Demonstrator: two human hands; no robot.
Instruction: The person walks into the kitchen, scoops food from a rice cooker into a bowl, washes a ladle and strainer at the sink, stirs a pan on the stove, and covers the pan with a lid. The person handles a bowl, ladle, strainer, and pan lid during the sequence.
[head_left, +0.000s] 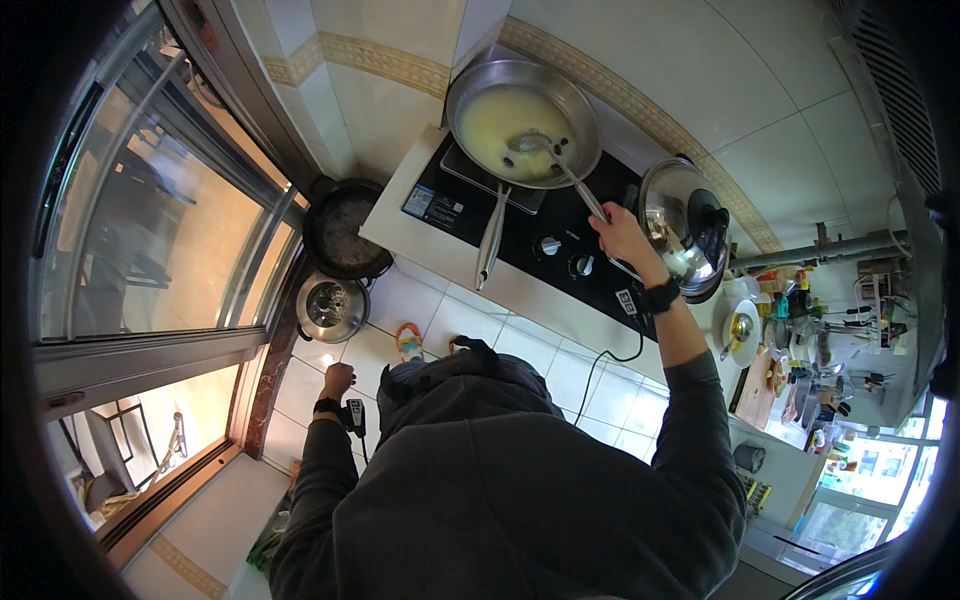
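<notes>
My right hand (621, 231) is closed around the handle of a metal ladle (583, 187), whose head rests in pale yellow liquid (495, 124) with several small dark pieces in it. The liquid fills the bottom of a wide stainless-steel frying pan (581, 97) on the black gas stove (525, 247). The pan's handle (490, 244) points toward me over the counter edge. My left hand (339, 379) hangs low at my side over the tiled floor, fingers curled, holding nothing that I can see.
A pot with a shiny lid (671, 217) stands on the stove's right side. Farther right are a white plate (742, 330) holding food and a spoon, and a cutting board (754, 390). A dark pan (346, 229) and a steel steamer pot (332, 307) stand at left, near sliding glass doors (172, 225).
</notes>
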